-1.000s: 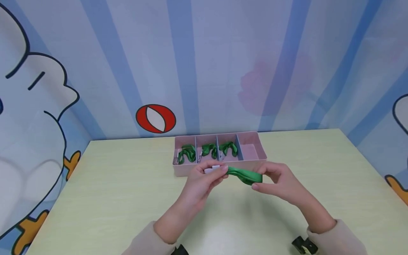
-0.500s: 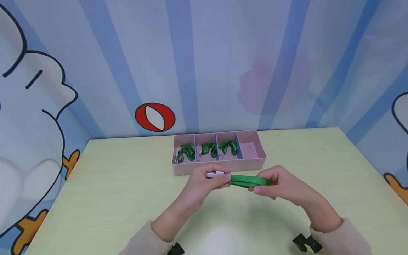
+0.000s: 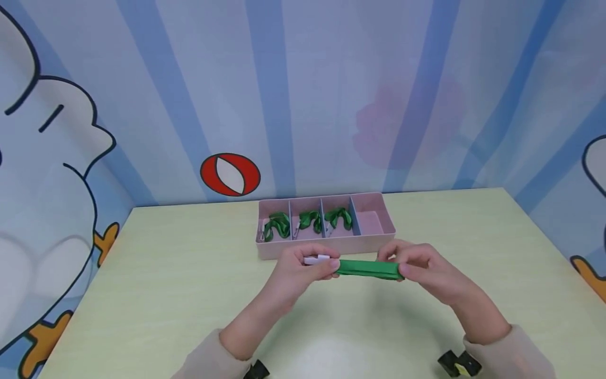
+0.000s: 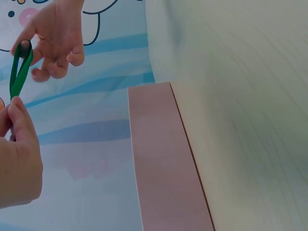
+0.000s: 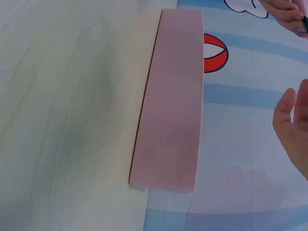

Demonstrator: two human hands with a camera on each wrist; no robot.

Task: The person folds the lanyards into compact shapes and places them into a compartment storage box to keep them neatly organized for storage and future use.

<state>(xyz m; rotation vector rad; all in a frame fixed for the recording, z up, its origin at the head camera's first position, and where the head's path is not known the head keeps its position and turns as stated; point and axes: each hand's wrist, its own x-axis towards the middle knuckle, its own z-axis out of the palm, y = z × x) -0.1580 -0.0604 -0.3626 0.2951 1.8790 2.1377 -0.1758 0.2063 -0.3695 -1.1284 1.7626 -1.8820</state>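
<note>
hands are holding a folded green lanyard [image 3: 368, 268] level above the yellow-green table [image 3: 165, 295], just near of the pink divided box [image 3: 326, 246]. left hand [image 3: 305, 268] is pinching the lanyard's left end by its white clip [image 3: 316, 259]; right hand [image 3: 418, 266] is pinching its right end, fingers curling over the strap. three more green lanyards [image 3: 307, 222] are lying in the box's three left compartments, far of the hands.

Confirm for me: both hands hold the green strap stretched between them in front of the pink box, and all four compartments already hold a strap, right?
Not quite. The head view shows the pink box with straps in three compartments; the rightmost is empty. The left hand and right hand do hold the green strap between them.
</note>
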